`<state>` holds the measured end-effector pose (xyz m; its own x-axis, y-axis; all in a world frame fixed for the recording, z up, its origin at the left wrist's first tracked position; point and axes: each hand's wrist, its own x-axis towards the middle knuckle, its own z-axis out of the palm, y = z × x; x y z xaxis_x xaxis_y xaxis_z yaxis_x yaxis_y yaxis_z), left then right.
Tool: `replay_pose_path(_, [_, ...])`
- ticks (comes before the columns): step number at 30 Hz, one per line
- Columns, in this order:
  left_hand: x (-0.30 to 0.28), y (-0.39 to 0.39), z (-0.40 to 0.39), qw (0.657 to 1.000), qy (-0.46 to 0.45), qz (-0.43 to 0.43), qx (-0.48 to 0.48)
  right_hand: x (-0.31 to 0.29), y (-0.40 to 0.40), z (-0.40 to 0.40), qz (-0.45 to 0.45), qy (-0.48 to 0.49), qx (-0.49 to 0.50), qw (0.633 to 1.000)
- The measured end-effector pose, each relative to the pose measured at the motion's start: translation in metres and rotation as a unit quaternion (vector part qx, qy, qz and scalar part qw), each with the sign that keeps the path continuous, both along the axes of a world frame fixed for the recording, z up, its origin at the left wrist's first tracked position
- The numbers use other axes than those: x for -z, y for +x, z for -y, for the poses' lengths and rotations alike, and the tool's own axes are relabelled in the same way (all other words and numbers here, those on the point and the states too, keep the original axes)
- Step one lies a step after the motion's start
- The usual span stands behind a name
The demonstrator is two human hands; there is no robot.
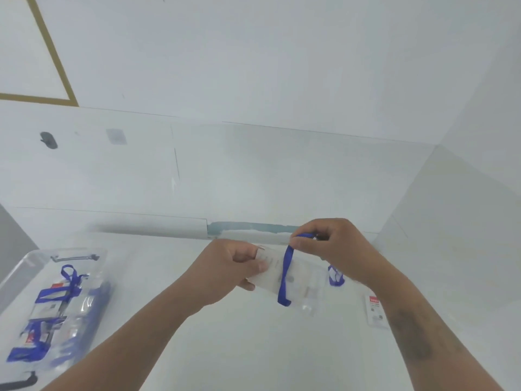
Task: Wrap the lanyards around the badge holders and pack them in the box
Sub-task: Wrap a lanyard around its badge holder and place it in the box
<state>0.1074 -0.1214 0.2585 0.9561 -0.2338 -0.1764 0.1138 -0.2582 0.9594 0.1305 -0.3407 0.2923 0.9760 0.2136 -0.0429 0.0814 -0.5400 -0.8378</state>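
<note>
Fingertips (pixel 296 244) of the right hand (pixel 338 249) pinch the blue lanyard (pixel 284 275) at the top of its loop, just above the far long edge of the clear badge holder (pixel 293 277). From that pinch the ribbon drops across the holder's face and turns under its near edge, so one band lies crosswise over the plastic. The left hand (pixel 231 269) grips the holder's left end, thumb on top and fingers curled beneath, holding it above the middle of the tabletop (pixel 253 348), towards its far edge.

The holder's long axis runs left to right between the two hands, and the lanyard crosses it nearly square; the pinch sits beyond the holder, away from the person. That is the relation the next turn seems to depend on: the right hand, nearer the free ribbon, would have to carry it over and round the short way while the left keeps the holder level (a tilt could let the band slide towards an end).

Behind the right wrist a bit more blue ribbon (pixel 335 276) shows, its attachment hidden. Another badge holder (pixel 376 311) lies flat near the right edge of the tabletop, partly under the forearm. At the left edge stands the clear plastic box (pixel 17 272), already holding several wrapped badge holders (pixel 53 306).
</note>
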Motion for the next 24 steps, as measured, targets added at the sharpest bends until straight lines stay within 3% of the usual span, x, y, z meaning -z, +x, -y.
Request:
replay_pose_path(3, [-0.006,0.002,-0.004,0.993,-0.111,-0.047,-0.016,0.008,-0.004,-0.009,-0.093,0.151,0.061,0.982])
replay_pose_path(5, [-0.008,0.004,-0.004,0.983,-0.164,-0.067,-0.046,0.022,-0.007,-0.020,-0.120,0.176,0.095,0.972])
replay_pose_path(9, [-0.013,0.018,-0.001,0.968,-0.177,-0.054,-0.167,0.046,-0.019,-0.044,-0.082,0.074,0.067,0.992])
replay_pose_path(12, [-0.015,0.027,-0.003,0.971,-0.080,0.015,-0.225,0.047,-0.034,-0.052,-0.012,-0.068,-0.040,0.997])
replay_pose_path(15, [-0.010,0.028,-0.012,0.976,0.023,0.060,-0.208,0.035,-0.035,-0.052,0.106,-0.236,-0.085,0.962])
replay_pose_path(17, [-0.005,0.025,-0.018,0.981,0.065,0.063,-0.173,0.019,-0.028,-0.049,0.147,-0.262,-0.079,0.950])
replay_pose_path(20, [-0.003,0.017,-0.023,0.990,0.084,0.056,-0.101,0.004,-0.014,-0.039,0.150,-0.205,-0.049,0.966])
replay_pose_path(24, [-0.008,0.006,-0.026,0.999,0.040,0.005,0.005,-0.006,0.000,-0.030,0.052,-0.013,-0.018,0.998])
